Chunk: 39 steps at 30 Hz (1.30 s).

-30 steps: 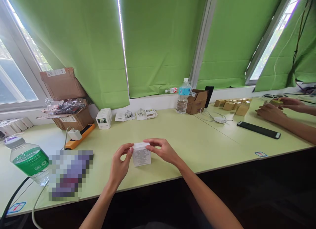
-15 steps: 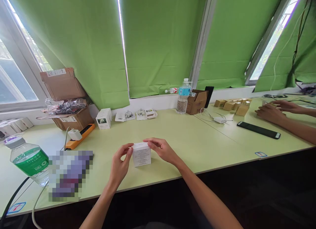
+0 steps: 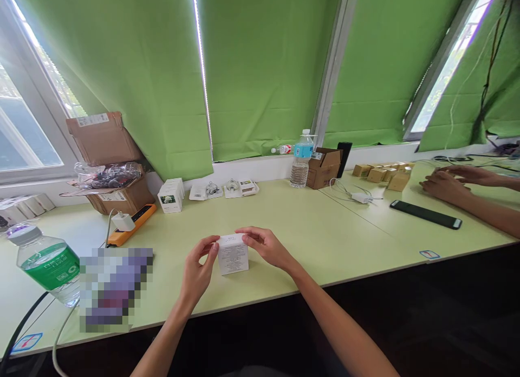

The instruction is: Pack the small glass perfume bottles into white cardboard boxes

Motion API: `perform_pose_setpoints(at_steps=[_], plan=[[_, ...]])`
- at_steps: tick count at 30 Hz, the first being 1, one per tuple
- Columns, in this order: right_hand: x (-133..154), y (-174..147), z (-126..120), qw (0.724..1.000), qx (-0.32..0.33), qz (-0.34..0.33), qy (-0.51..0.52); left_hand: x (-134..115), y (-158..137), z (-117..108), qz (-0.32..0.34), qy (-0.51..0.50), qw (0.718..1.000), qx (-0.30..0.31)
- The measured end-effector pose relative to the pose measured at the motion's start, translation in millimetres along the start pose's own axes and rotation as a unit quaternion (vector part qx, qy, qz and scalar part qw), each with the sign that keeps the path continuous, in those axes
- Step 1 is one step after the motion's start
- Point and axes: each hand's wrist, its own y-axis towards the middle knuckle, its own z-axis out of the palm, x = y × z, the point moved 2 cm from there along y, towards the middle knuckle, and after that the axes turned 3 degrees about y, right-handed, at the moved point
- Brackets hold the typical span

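Note:
A small white carton [image 3: 233, 258] with lines of printed text on its front stands upright on the pale green table [image 3: 268, 209], close to the front edge. My left hand [image 3: 200, 266] grips its upper left edge between thumb and fingers. At the upper right corner, the thumb and fingers of my right hand [image 3: 266, 247] press on the same carton. Its top looks closed, with small print on it. The carton's back is hidden from me.
Left are a water bottle [image 3: 51, 263], a blurred-out item [image 3: 117, 290], an orange power strip [image 3: 134, 225] and a brown box [image 3: 117, 195]. White cartons [image 3: 170, 195] stand behind. Right lie a black phone [image 3: 426, 214] and tan boxes [image 3: 377, 174], near another person's hands [image 3: 450, 183].
Almost nothing differs. Both my hands and the carton keep their places, and the other person's hands have shifted only slightly.

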Motion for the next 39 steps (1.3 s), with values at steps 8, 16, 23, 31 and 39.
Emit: perform_pose_setpoints(at_steps=[8, 16, 23, 31, 39], plan=[[-1.7, 0.2, 0.6, 1.0, 0.0, 0.002, 0.009, -0.1, 0.1, -0.1, 0.002, -0.002, 1.0, 0.008], [-4.5, 1.1, 2.4, 1.0, 0.003, 0.007, 0.021, 2.0, 0.7, 0.8, -0.001, -0.017, 1.0, 0.02], [-5.9, 1.9, 4.7, 0.999, 0.013, 0.009, 0.035, 0.3, 0.9, 3.2, -0.02, -0.06, 0.998, 0.021], [-6.2, 2.7, 6.0, 0.999, 0.009, 0.018, 0.033, -2.7, 0.5, 4.8, -0.038, -0.078, 0.996, 0.008], [-5.5, 2.9, 6.5, 0.999, 0.016, 0.009, 0.045, -3.8, -0.6, 4.9, -0.033, -0.076, 0.996, 0.012]])
